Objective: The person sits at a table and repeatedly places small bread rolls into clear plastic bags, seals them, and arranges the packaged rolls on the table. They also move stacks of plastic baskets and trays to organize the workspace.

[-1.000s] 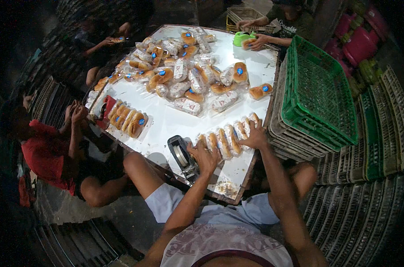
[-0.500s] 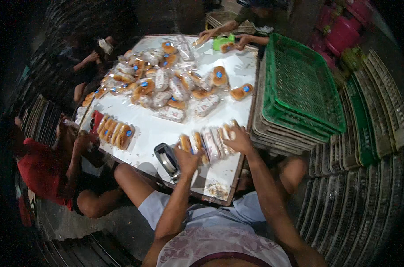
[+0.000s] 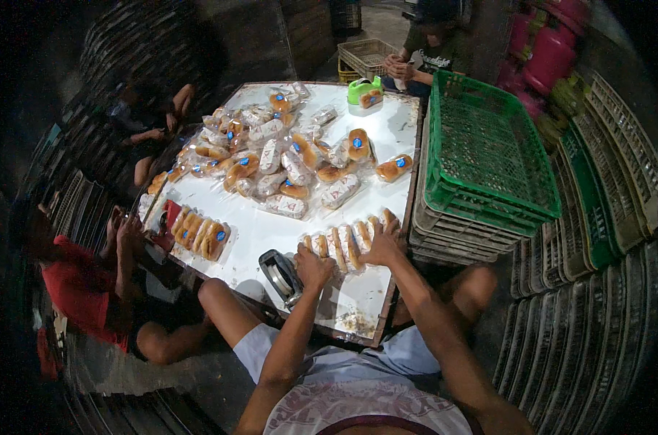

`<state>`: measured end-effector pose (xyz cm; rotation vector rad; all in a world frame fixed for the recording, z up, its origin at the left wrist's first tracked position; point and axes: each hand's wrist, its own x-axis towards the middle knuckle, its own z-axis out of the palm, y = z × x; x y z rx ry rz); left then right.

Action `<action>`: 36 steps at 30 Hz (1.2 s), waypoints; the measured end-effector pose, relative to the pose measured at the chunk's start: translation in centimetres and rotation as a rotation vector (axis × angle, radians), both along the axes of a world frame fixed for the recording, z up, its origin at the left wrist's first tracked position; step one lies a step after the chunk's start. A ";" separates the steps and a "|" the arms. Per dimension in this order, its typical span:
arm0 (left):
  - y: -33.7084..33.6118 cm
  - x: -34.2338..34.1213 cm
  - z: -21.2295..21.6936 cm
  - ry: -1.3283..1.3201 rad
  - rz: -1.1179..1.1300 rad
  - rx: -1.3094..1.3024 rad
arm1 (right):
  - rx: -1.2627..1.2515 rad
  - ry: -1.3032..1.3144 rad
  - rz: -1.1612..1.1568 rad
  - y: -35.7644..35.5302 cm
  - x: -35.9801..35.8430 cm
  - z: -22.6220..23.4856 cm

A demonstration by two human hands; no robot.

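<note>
Two hands press a row of bread rolls on the white table: left hand and right hand spread flat, near a green crate.

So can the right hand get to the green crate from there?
Probably yes. The right hand rests on the row of buns near the table's right edge, and the green crate sits just beyond that edge with nothing between them.

white table | wrapped buns | tape dispensers
</note>
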<state>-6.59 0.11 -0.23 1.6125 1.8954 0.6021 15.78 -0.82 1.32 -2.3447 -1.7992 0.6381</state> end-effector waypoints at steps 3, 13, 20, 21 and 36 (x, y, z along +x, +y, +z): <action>0.5 0.7 -0.5 0.004 -0.046 0.076 | -0.003 -0.033 -0.019 1.4 0.9 -1.9; 2.5 -0.9 -1.2 -0.244 0.016 -0.023 | 0.218 0.157 -0.077 -0.8 -0.8 -0.1; -1.5 4.4 18.0 -0.610 -0.301 0.515 | 0.779 0.153 -0.085 -6.2 3.3 16.2; -1.4 4.9 21.4 -0.269 -0.268 0.663 | 0.895 0.069 -0.110 -6.5 4.2 19.4; 6.0 37.5 21.3 0.078 -0.916 0.269 | -0.030 -0.282 -0.315 -6.3 39.3 20.1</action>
